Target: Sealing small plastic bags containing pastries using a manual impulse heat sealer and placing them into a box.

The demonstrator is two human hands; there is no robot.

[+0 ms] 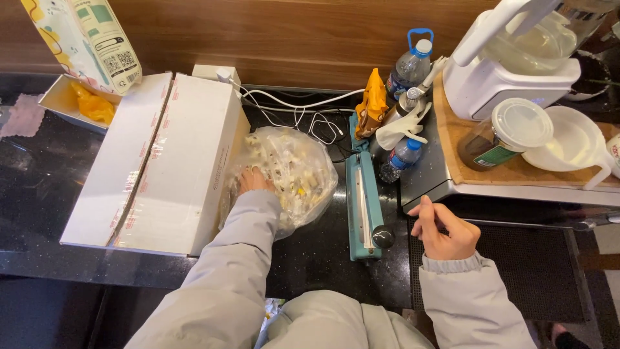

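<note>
The person is wearing a pale grey puffer jacket, its fabric smooth, slightly shiny and softly padded. Both sleeves are running long to the wrists, creasing in broad folds along the forearms. The cuff by the right hand is gathering into an elasticated band with fine puckers, and the sleeve is ballooning out behind it. The sleeve by the left hand is ending in a plainer, looser edge. The jacket's front is showing at the bottom, bulging in rounded quilted sections. Both hands are bare, with no gloves, rings or watch showing.

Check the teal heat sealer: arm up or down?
Down. The heat sealer's arm lies flat along its base, black knob at the near end; no gap shows. Neither hand touches it.
</note>
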